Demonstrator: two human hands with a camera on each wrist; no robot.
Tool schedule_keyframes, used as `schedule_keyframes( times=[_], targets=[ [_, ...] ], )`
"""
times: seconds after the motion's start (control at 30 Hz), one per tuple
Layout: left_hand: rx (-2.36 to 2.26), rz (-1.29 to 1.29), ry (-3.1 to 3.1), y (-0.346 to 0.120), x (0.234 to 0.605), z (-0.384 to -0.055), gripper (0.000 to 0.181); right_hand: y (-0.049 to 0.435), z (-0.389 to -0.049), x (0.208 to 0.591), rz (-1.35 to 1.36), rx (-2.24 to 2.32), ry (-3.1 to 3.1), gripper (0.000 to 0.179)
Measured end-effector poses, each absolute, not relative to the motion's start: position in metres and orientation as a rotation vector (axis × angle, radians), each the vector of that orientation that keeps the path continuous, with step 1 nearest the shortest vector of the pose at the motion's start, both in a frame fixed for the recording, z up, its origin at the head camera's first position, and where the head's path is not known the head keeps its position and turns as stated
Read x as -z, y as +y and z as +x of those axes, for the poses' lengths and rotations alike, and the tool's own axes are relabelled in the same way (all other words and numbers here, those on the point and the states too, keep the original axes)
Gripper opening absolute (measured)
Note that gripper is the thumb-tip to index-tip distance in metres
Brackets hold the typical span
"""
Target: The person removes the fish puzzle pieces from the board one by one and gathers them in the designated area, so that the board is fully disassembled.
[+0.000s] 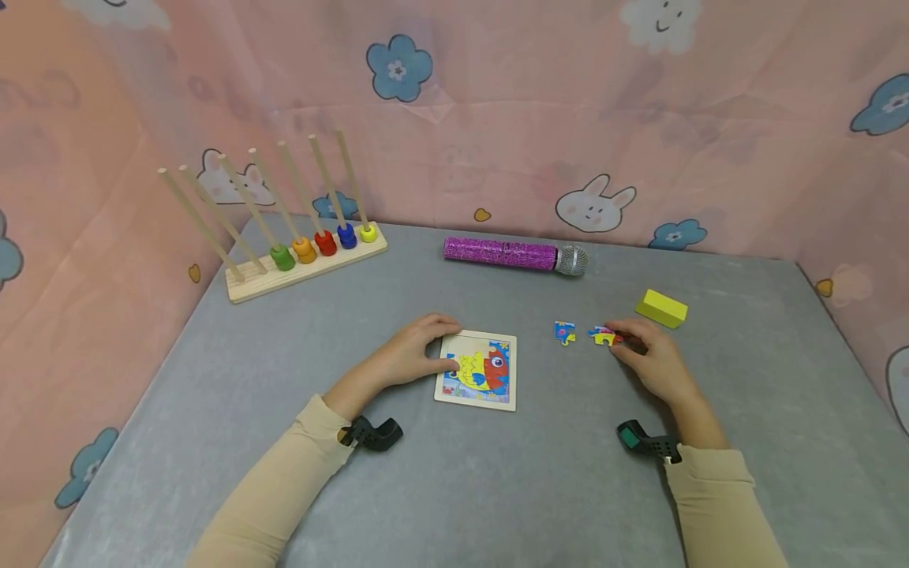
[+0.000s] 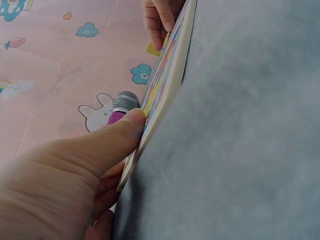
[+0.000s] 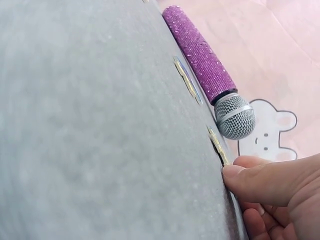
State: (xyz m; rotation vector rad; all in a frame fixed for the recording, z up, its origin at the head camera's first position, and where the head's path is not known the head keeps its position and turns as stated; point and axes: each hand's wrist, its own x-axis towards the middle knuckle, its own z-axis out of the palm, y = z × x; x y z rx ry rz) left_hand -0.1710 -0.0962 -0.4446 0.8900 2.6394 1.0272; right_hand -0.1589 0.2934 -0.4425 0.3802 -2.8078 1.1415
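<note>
Pink patterned cloth [image 1: 497, 142] hangs behind the far edge of the grey worktop [image 1: 533, 489] and along both its sides. Near the worktop's middle lies the board [image 1: 474, 401], a pale-framed square bearing a fish [image 1: 497, 369] with yellow scales and a red head toward the board's right edge; bare wood shows near its far-left corner. My left hand [image 1: 412, 351] is clamped on the board, thumb over the left edge, a finger at the far-left corner. My right hand [image 1: 656, 363], well apart from the board's right edge, has thumb and fingers pinched together on the right end of a small bright piece [image 1: 602, 337]; whether that piece touches the worktop I cannot tell. Just left of it a second piece [image 1: 565, 332], mostly blue, lies between it and the board. Just beyond my right fingers, toward the worktop's right edge, lies a yellow block [image 1: 662, 308]. The purple mic [image 1: 507, 253] lies near the far edge, silver head to the right. By the far-left corner stands the rack [image 1: 312, 267], with beads [image 1: 326, 242] of five colours low on five of its seven pegs. I wear beige sleeves [image 1: 277, 481] and a black band [image 1: 372, 434] on each wrist.
</note>
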Motion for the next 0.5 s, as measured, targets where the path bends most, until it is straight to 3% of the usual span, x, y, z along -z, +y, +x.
schedule_keyframes(
  times=[0.5],
  targets=[
    [-1.036,0.901,2.641,-0.0957,0.443,-0.1699,0.057,0.295,-0.1588,0.4393,0.356,-1.2,-2.82,0.04]
  ],
)
